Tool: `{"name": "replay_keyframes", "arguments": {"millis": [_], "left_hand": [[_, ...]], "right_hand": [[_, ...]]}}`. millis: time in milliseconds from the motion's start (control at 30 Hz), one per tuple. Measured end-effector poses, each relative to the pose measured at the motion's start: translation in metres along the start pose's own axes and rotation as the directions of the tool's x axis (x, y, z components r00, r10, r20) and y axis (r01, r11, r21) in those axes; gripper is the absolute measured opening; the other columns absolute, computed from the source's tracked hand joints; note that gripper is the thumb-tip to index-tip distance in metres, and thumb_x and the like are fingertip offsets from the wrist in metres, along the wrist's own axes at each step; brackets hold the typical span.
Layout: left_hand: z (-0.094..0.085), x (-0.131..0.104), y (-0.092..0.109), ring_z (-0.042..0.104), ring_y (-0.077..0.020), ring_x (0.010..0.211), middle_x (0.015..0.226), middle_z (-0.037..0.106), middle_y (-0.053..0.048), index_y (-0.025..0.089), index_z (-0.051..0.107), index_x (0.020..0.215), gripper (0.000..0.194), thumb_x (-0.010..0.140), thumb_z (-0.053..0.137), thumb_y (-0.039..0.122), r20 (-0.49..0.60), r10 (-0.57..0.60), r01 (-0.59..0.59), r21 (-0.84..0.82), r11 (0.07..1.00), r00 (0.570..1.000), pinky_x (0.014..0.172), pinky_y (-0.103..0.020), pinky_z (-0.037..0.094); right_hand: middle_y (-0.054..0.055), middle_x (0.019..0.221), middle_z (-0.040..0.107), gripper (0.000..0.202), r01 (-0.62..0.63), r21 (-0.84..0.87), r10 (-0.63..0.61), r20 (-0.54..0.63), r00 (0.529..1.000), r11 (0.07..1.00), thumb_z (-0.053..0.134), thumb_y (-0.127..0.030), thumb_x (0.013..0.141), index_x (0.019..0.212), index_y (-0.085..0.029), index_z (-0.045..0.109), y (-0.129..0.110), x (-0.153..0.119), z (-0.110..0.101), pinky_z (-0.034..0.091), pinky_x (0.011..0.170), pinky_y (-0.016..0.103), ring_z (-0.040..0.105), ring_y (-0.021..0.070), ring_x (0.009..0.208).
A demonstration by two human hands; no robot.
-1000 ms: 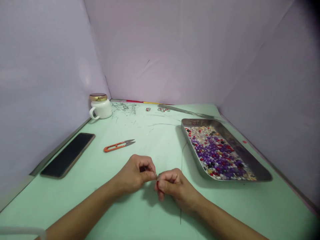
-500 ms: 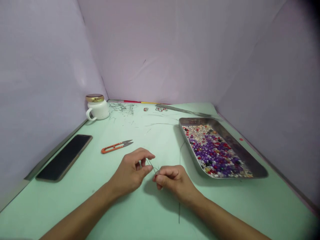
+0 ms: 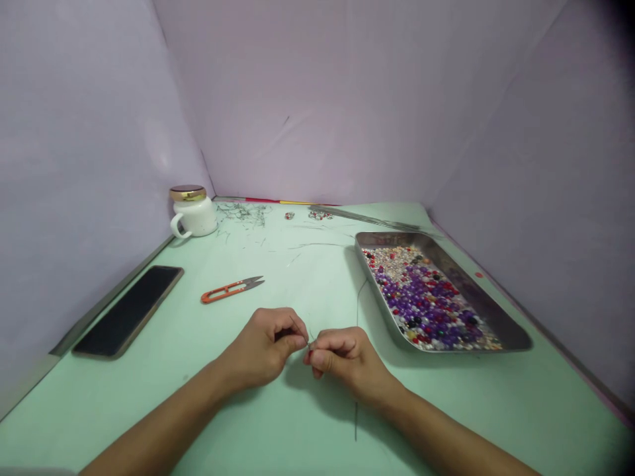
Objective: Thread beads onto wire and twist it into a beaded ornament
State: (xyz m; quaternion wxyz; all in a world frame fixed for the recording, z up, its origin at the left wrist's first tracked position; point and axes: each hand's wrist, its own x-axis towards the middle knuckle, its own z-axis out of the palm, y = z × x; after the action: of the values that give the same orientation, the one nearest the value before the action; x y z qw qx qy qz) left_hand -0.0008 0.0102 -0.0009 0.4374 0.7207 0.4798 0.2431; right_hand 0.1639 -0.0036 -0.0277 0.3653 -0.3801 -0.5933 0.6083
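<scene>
Near the middle of the table, my left hand [image 3: 272, 347] pinches a thin dark wire [image 3: 311, 335] between thumb and forefinger. Close beside it, my right hand [image 3: 342, 360] is closed on a small piece with red beads [image 3: 308, 356], mostly hidden by the fingers. The wire runs from this beaded piece, and the two sets of fingertips almost meet. Another length of wire [image 3: 356, 422] lies on the table and passes under my right hand. Orange-handled thread snips [image 3: 232, 289] lie beyond my left hand.
On the right stands a metal tray [image 3: 387, 311] of purple, red, white and black beads. A phone [image 3: 129, 313] lies left, with a lidded white mug [image 3: 195, 217] behind it. Wire scraps [image 3: 243, 215], small beaded pieces [image 3: 320, 215] and a wire bundle [image 3: 367, 219] lie at the back.
My left hand has lowered slightly, and its raised forefinger has come down to the thumb, pinching the wire near the beaded piece. My right hand has stayed in place.
</scene>
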Motion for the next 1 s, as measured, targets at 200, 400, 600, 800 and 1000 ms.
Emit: {"name": "replay_keyframes", "arguments": {"millis": [200,400,600,800,1000], "left_hand": [[0.0,0.001,-0.005,0.042,-0.0099,0.055,0.058,0.052,0.002,0.014,0.057,0.066,0.011,0.069,0.047,0.017,0.0,-0.044,0.044,0.061,0.997,0.999,0.051,-0.021,0.033],[0.002,0.001,-0.004,0.039,-0.0091,0.053,0.055,0.049,0.003,0.015,0.056,0.064,0.011,0.068,0.046,0.015,0.041,-0.061,0.058,0.054,0.997,0.997,0.049,-0.02,0.032],[0.0,0.003,-0.004,0.043,-0.0097,0.053,0.057,0.054,0.002,0.015,0.061,0.066,0.013,0.069,0.049,0.019,0.004,-0.081,0.081,0.025,0.996,0.997,0.049,-0.021,0.033],[-0.017,-0.003,0.006,0.043,-0.0086,0.051,0.078,0.061,-0.001,0.018,0.061,0.083,0.015,0.072,0.052,0.023,-0.384,0.037,-0.017,0.055,0.998,0.923,0.048,-0.022,0.035],[-0.005,-0.011,0.014,0.049,-0.0165,0.077,0.075,0.058,-0.002,0.018,0.06,0.062,0.007,0.068,0.057,0.019,-0.099,0.203,-0.156,0.352,0.923,0.974,0.071,-0.031,0.039]], "right_hand": [[0.002,0.055,0.057,0.02,0.172,-0.309,-0.212,-0.1,0.972,0.935,0.056,-0.028,0.074,0.062,-0.015,0.066,0.005,0.0,-0.002,0.038,0.052,0.023,0.05,0.012,0.053],[0.003,0.056,0.059,0.02,0.271,-0.418,-0.337,-0.092,0.937,0.867,0.054,-0.025,0.076,0.065,-0.015,0.066,0.007,-0.003,-0.002,0.039,0.053,0.023,0.052,0.0119,0.053],[0.0,0.052,0.055,0.018,0.092,-0.239,-0.128,-0.14,0.982,0.967,0.056,-0.025,0.072,0.058,-0.015,0.062,0.007,0.0,0.0,0.037,0.05,0.021,0.048,0.0107,0.051],[0.0,0.055,0.057,0.015,-0.001,-0.192,-0.007,-0.038,0.999,0.981,0.056,-0.023,0.07,0.059,-0.014,0.062,0.002,0.003,-0.003,0.038,0.053,0.021,0.049,0.0107,0.055],[-0.001,0.055,0.054,0.016,0.125,-0.424,-0.11,0.06,0.992,0.897,0.052,-0.02,0.073,0.063,-0.013,0.063,0.004,0.0,-0.003,0.033,0.049,0.019,0.045,0.0084,0.051]]}}
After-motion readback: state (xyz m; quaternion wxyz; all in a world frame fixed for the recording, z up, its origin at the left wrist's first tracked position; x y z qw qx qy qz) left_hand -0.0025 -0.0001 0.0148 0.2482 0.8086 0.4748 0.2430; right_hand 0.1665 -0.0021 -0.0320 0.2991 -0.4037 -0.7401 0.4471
